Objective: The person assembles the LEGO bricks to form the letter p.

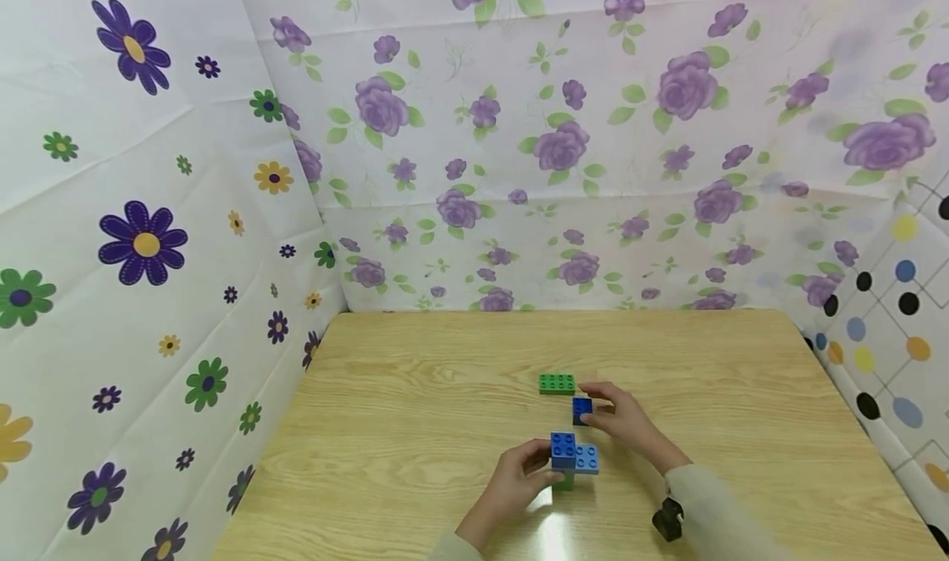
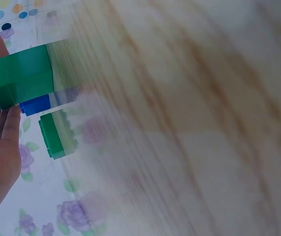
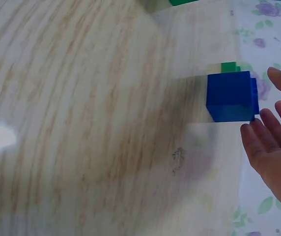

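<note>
My left hand (image 1: 515,483) grips a small brick stack at its left side. Green bricks (image 2: 30,76) form the stack's lower part, a light blue brick (image 1: 587,459) juts out to the right, and a dark blue brick (image 1: 563,451) sits on top. Just beyond stands a loose blue brick (image 3: 229,96) on the table. My right hand (image 1: 621,417) is beside it, fingers spread and fingertips right at the brick's edge. Farther back lies a flat green brick (image 1: 557,384) with two rows of studs.
The bricks are on a pale wooden table (image 1: 415,396). A sheet with purple roses (image 1: 460,207) hangs behind its far edge, and patterned sheets hang at both sides. A small black device (image 1: 668,519) is at the right wrist.
</note>
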### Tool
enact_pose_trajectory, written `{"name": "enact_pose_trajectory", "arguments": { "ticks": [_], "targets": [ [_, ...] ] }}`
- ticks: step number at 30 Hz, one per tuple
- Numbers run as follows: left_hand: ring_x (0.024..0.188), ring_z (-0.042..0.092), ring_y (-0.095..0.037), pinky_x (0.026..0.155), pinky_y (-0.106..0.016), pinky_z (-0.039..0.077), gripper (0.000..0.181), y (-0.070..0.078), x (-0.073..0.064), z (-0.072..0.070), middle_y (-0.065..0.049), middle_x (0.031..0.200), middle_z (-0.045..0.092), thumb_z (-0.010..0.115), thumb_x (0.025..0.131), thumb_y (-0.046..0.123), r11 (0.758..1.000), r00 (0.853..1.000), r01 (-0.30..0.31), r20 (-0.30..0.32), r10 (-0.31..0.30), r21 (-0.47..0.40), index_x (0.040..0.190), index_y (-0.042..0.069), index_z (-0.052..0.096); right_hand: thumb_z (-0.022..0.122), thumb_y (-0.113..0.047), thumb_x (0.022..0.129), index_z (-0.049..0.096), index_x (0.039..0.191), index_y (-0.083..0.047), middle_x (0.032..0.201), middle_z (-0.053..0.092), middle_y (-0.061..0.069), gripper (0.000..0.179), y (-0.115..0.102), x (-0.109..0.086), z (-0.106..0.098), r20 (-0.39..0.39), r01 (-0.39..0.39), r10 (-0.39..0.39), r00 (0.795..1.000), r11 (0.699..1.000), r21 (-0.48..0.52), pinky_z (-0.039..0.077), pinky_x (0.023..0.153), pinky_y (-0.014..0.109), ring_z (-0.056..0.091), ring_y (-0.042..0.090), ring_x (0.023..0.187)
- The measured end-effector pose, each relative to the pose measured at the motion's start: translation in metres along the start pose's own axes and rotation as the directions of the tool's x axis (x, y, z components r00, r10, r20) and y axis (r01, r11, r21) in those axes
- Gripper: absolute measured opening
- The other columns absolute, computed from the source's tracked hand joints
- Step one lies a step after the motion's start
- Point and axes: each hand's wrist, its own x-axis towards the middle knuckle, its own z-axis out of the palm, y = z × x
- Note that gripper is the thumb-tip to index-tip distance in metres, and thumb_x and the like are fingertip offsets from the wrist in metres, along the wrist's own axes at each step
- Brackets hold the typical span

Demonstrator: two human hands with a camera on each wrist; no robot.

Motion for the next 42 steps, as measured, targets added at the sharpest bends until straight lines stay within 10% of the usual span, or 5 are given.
{"name": "enact_pose_trajectory", "arguments": {
  "ticks": [13, 26, 42],
  "targets": [
    [0.114, 0.06, -0.013, 0.099, -0.024, 0.049, 0.034, 0.001, -0.002, 0.001, 0.004, 0.117, 0.066, 0.073, 0.084, 0.009, 1.0, 1.0, -0.005, 0.012, 0.005, -0.019, 0.117, 0.015, 0.066, 0.063, 0.007, 0.089, 0.058, 0.123, 0.005, 0.125, 0.057, 0.022, 0.035, 0.005, 0.001, 0.004, -0.014, -0.025, 0.025, 1.0, 1.0, -0.014, 0.054, 0.093, 0.042, 0.055, 0.04, 0.114],
    [0.113, 0.06, -0.013, 0.098, -0.023, 0.049, 0.035, 0.001, 0.0, 0.003, 0.003, 0.117, 0.066, 0.073, 0.084, 0.008, 1.0, 1.0, 0.0, 0.01, 0.0, -0.018, 0.118, 0.014, 0.065, 0.063, -0.009, 0.093, 0.059, 0.126, -0.003, 0.124, 0.059, 0.014, 0.034, -0.009, -0.011, -0.016, -0.004, 0.052, -0.052, 0.999, 0.998, -0.03, 0.054, 0.093, 0.038, 0.056, 0.035, 0.115],
    [0.115, 0.059, -0.018, 0.098, -0.024, 0.049, 0.035, 0.0, -0.002, 0.001, 0.0, 0.118, 0.066, 0.073, 0.085, 0.007, 1.0, 1.0, -0.016, -0.008, 0.016, 0.01, 0.118, 0.014, 0.065, 0.063, -0.014, 0.094, 0.059, 0.126, -0.006, 0.126, 0.058, 0.016, 0.033, -0.054, -0.062, -0.027, -0.023, 0.122, -0.12, 0.993, 0.976, 0.182, 0.055, 0.088, 0.023, 0.058, 0.01, 0.11]
  ]
}}
